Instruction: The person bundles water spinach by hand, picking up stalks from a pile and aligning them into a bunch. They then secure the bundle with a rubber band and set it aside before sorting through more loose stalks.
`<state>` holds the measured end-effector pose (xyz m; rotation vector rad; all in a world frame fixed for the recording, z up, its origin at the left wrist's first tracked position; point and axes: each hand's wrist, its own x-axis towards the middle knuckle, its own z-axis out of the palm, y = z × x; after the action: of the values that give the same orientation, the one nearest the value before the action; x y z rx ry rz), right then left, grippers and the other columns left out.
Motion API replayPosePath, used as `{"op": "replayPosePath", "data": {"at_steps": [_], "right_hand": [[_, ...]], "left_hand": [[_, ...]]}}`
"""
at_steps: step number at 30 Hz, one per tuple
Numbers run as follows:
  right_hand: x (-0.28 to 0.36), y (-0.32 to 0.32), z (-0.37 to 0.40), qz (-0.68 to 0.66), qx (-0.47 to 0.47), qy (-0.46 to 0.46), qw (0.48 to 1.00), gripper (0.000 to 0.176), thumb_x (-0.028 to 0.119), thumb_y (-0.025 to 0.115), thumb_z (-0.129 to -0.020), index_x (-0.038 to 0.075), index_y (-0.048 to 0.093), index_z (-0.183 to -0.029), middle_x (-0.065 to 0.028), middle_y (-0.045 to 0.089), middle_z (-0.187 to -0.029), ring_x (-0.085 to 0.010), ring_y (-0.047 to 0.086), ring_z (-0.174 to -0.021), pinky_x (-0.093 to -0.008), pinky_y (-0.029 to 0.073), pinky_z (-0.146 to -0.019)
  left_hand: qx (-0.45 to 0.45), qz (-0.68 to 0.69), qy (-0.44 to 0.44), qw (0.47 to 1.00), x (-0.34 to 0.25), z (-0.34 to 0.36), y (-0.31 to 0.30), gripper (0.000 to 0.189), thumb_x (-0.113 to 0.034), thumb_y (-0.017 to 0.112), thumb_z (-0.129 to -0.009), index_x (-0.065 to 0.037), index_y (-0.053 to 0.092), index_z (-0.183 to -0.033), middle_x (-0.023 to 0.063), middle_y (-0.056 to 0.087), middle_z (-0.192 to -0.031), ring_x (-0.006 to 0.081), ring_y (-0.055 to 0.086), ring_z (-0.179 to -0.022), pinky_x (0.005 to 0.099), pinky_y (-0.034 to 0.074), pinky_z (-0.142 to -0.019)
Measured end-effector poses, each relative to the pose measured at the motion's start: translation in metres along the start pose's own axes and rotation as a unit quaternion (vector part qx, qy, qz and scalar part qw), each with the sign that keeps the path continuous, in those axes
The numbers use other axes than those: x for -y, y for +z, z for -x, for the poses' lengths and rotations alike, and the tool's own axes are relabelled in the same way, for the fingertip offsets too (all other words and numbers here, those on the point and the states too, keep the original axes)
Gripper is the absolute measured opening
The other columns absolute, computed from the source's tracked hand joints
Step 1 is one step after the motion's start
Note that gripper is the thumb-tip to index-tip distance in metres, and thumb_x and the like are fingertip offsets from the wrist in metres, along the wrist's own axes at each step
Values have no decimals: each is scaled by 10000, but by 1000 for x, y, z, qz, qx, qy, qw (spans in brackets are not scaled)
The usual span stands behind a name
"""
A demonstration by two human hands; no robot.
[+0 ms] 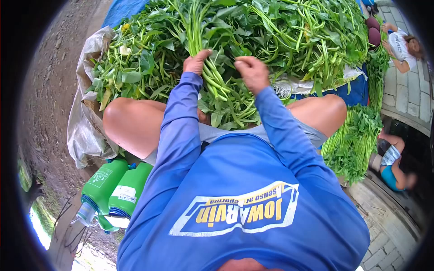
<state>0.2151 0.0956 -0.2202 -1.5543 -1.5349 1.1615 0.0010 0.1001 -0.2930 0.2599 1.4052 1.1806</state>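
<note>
My left hand (196, 62) is closed around a bunch of water spinach (195, 34). Its long stems run up past my thumb, and the cut ends (218, 86) slant down between my hands. To the right, my right hand (253, 74) is held just apart from those stems, thumb and fingers pinched together. Whether anything thin is between its fingers, I cannot make out. A large loose heap of water spinach (289, 38) spreads in front of my crossed legs, with some more stems (235, 106) lying between my knees.
Pale sacking (83, 106) and blue sheeting (122, 13) edge the heap. Green-covered jugs (129, 187) stand at my left. Bundled greens (355, 140) lie beyond my right knee. On the right are a person in a white shirt (400, 47) and a person in teal (391, 178).
</note>
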Motion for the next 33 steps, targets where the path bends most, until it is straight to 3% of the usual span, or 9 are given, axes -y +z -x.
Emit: {"op": "replayPosePath", "data": {"at_steps": [3,5,7,9,12,18,25,30,33], "right_hand": [[11,-50,22,4,146,31,989,265,271,719,-887,32,792,-975,-47,732,-807,-129,659,-679,-289,536,-656],[33,-54,48,77,268,131,951,279,247,759,-888,6,793,-1025,-83,758,-889,-160,696,-833,-315,560,-763],[42,-42,63,174,216,-2,961,331,281,782,-870,-8,779,-1030,-132,742,-970,-168,695,-862,-333,549,-800],[24,-33,66,42,186,76,979,400,319,754,-857,-6,762,-1090,-134,765,-985,-221,719,-857,-366,560,-822],[15,-40,57,-199,231,153,940,281,235,713,-959,20,731,-1139,-5,722,-901,-64,629,-746,-252,529,-692],[59,-61,25,-112,286,224,925,298,226,693,-984,34,711,-1211,7,694,-833,-27,550,-628,-196,434,-543],[74,-36,7,86,386,44,917,341,303,652,-891,20,769,-1044,-104,731,-836,-205,672,-741,-353,539,-721],[79,-6,15,353,553,-28,754,357,331,598,-884,31,768,-974,-166,756,-913,-347,694,-832,-443,548,-793],[-64,29,49,409,597,-129,678,354,331,651,-887,25,777,-1012,-150,774,-958,-328,737,-900,-435,585,-844]], "left_hand": [[30,66,17,997,-38,13,5,261,-213,850,-825,-13,722,-934,67,686,-764,200,653,-586,346,563,-553],[39,75,15,996,-47,11,7,284,-239,826,-871,-21,712,-1013,71,685,-765,212,675,-591,366,602,-543],[69,136,8,988,-50,9,12,263,-230,797,-907,-31,704,-1052,89,727,-831,225,697,-623,372,620,-553],[88,155,14,984,-51,9,13,245,-221,776,-924,-32,703,-1062,94,745,-865,234,714,-648,371,631,-578],[102,184,41,977,-52,6,6,232,-211,760,-937,-33,702,-1074,98,751,-899,237,734,-704,374,643,-625],[93,174,87,976,-58,13,4,226,-195,748,-948,-27,702,-1091,96,749,-952,219,743,-776,371,645,-682],[28,106,170,979,-80,25,-3,258,-167,798,-899,10,721,-1070,95,749,-953,199,732,-788,343,631,-690],[-54,20,226,972,-91,35,0,296,-217,851,-851,7,728,-999,92,731,-892,218,692,-674,323,586,-599],[-86,31,167,982,-128,45,-16,297,-240,853,-850,-9,719,-978,92,703,-835,218,695,-671,337,598,-574]]}}
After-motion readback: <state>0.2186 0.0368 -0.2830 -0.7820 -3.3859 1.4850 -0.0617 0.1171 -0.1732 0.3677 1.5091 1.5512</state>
